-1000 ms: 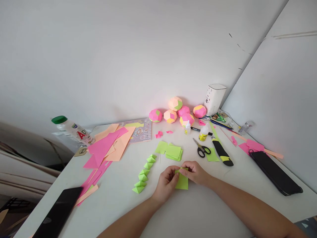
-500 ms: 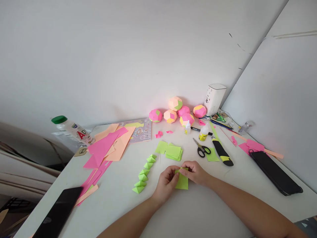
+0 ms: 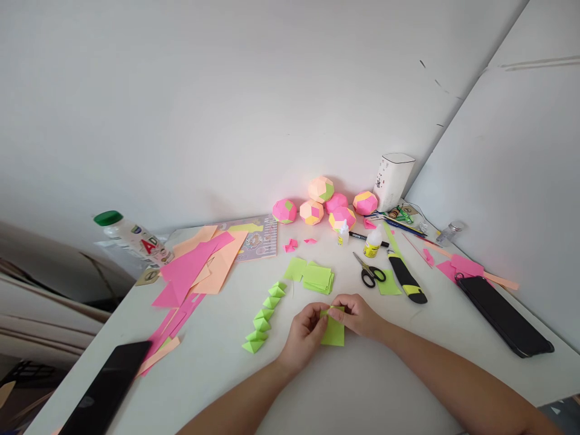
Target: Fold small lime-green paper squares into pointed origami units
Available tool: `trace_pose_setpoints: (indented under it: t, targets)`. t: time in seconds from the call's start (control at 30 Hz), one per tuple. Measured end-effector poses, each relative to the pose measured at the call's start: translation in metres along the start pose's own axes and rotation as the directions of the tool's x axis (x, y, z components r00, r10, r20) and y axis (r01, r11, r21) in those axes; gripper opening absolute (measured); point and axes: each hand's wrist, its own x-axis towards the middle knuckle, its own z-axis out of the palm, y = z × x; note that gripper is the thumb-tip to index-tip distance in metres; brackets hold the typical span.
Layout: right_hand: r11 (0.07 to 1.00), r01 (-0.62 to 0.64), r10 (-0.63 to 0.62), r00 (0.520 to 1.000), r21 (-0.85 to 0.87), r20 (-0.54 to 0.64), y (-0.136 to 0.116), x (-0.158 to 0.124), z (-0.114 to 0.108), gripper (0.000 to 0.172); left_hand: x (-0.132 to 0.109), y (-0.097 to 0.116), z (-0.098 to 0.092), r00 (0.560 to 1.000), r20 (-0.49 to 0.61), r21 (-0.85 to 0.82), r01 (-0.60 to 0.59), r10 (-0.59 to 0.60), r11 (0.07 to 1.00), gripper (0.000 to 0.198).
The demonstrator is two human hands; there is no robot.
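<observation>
A green paper square (image 3: 334, 334) is pinched along its far edge between both my hands, near the front of the table. My left hand (image 3: 304, 331) is closed on its left side, thumb against the paper. My right hand (image 3: 356, 314) closes on the far right edge, its thumb and fingertips close to the left ones. To the left runs a slanting row of folded green paper pieces (image 3: 263, 319). Just beyond my hands lies a stack of green paper squares (image 3: 317, 277), with a loose green sheet (image 3: 295, 269) beside it.
Scissors (image 3: 369, 272), a box cutter (image 3: 406, 278) and a glue bottle (image 3: 372, 243) lie to the right. Faceted paper balls (image 3: 321, 190) are piled by the wall. Pink and orange sheets (image 3: 194, 266), a bottle (image 3: 136, 238) and a dark tablet (image 3: 106, 386) occupy the left; a black phone (image 3: 502, 314) lies right.
</observation>
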Motion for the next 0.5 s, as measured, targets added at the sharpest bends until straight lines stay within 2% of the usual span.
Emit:
trace_pose_setpoints:
  t: [0.5]
  targets:
    - [1.000, 0.002, -0.002, 1.000, -0.004, -0.001, -0.0003, -0.0001, 0.0002, 0.028, -0.0001, 0.0018, -0.0002, 1.000, 0.000, 0.028, -0.006, 0.006, 1.000, 0.029]
